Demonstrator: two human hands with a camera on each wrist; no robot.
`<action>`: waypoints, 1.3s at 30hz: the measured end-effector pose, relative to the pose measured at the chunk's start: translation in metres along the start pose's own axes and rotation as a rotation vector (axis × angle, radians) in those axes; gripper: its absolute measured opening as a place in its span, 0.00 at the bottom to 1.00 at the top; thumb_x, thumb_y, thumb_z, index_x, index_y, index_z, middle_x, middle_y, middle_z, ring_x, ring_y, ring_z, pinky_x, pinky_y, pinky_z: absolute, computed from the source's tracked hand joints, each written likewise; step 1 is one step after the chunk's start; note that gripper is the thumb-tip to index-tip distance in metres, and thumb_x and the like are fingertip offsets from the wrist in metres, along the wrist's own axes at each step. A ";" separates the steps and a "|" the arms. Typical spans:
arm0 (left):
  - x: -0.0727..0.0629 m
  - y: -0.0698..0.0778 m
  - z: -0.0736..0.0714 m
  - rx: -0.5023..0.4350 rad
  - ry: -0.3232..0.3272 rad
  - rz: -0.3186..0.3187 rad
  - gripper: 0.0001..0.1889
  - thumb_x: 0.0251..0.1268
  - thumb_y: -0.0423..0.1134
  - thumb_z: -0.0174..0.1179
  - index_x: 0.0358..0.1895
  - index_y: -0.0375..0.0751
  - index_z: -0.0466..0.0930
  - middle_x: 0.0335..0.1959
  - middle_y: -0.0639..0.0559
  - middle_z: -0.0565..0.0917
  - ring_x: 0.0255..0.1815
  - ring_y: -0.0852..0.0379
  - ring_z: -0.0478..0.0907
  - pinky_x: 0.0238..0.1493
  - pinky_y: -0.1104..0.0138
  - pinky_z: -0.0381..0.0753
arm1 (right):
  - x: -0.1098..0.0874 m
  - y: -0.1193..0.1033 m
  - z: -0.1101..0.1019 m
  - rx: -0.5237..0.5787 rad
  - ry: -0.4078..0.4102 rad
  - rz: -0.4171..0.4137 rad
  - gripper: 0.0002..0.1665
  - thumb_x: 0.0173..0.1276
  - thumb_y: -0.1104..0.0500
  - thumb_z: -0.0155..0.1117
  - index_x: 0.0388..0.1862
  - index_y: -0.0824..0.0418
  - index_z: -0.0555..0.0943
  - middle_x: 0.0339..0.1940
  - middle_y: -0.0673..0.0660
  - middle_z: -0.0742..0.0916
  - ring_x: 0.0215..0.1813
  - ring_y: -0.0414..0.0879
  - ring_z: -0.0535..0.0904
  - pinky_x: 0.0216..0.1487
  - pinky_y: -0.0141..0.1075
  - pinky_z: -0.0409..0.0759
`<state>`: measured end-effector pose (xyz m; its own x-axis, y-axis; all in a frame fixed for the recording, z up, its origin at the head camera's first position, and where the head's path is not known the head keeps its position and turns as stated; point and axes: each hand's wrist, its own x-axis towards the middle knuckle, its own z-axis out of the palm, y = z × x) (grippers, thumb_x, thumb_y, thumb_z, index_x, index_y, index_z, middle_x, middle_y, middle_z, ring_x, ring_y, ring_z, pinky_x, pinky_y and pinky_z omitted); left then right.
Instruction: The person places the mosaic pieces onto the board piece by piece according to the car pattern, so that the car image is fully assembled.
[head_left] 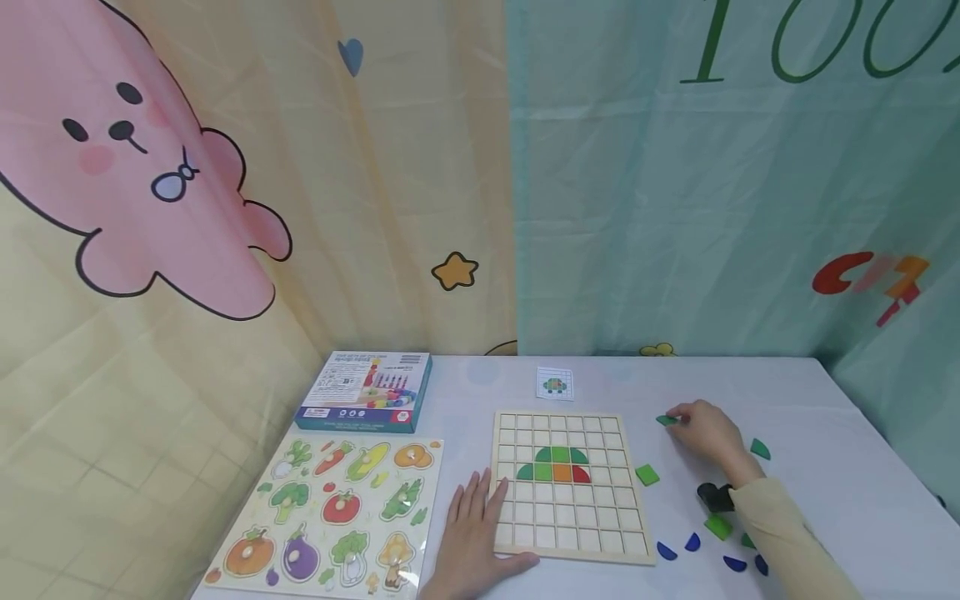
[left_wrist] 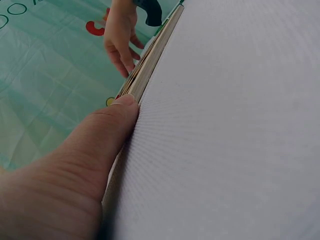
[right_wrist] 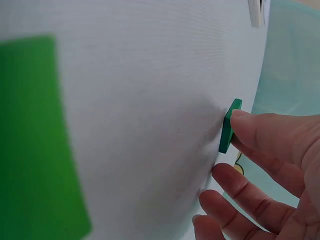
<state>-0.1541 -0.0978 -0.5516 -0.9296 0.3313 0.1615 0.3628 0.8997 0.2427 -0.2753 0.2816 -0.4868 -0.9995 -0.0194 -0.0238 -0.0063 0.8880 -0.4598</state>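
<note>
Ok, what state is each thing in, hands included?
Pale wooden grid board: flat, partly filled.
Left hand: touching the grid board's edge.
Right hand: pinching a flat dark green piece.
Blue rounded pieces: loose, off the grid board.
Two bright green squares: likewise loose.
White pattern card: printed side up.
White-and-blue cardboard box: apparently closed.
Vegetable-picture board: picture side up.

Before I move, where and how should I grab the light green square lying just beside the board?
Pinch the light green square by two opposite edges, probably coming from above and the right: it lies flat on the cloth, its left corner close to the board.
</note>
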 end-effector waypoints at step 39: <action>0.001 0.001 -0.002 -0.026 -0.014 -0.008 0.58 0.43 0.83 0.43 0.74 0.45 0.55 0.73 0.41 0.55 0.74 0.44 0.43 0.71 0.47 0.44 | -0.056 -0.025 0.013 0.188 0.081 -0.050 0.09 0.58 0.67 0.68 0.36 0.66 0.78 0.23 0.52 0.77 0.26 0.46 0.71 0.24 0.36 0.71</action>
<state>-0.1540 -0.0970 -0.5490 -0.9331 0.3288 0.1458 0.3572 0.8946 0.2687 -0.2192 0.2546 -0.4851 -0.9973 -0.0177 0.0706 -0.0576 0.7853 -0.6164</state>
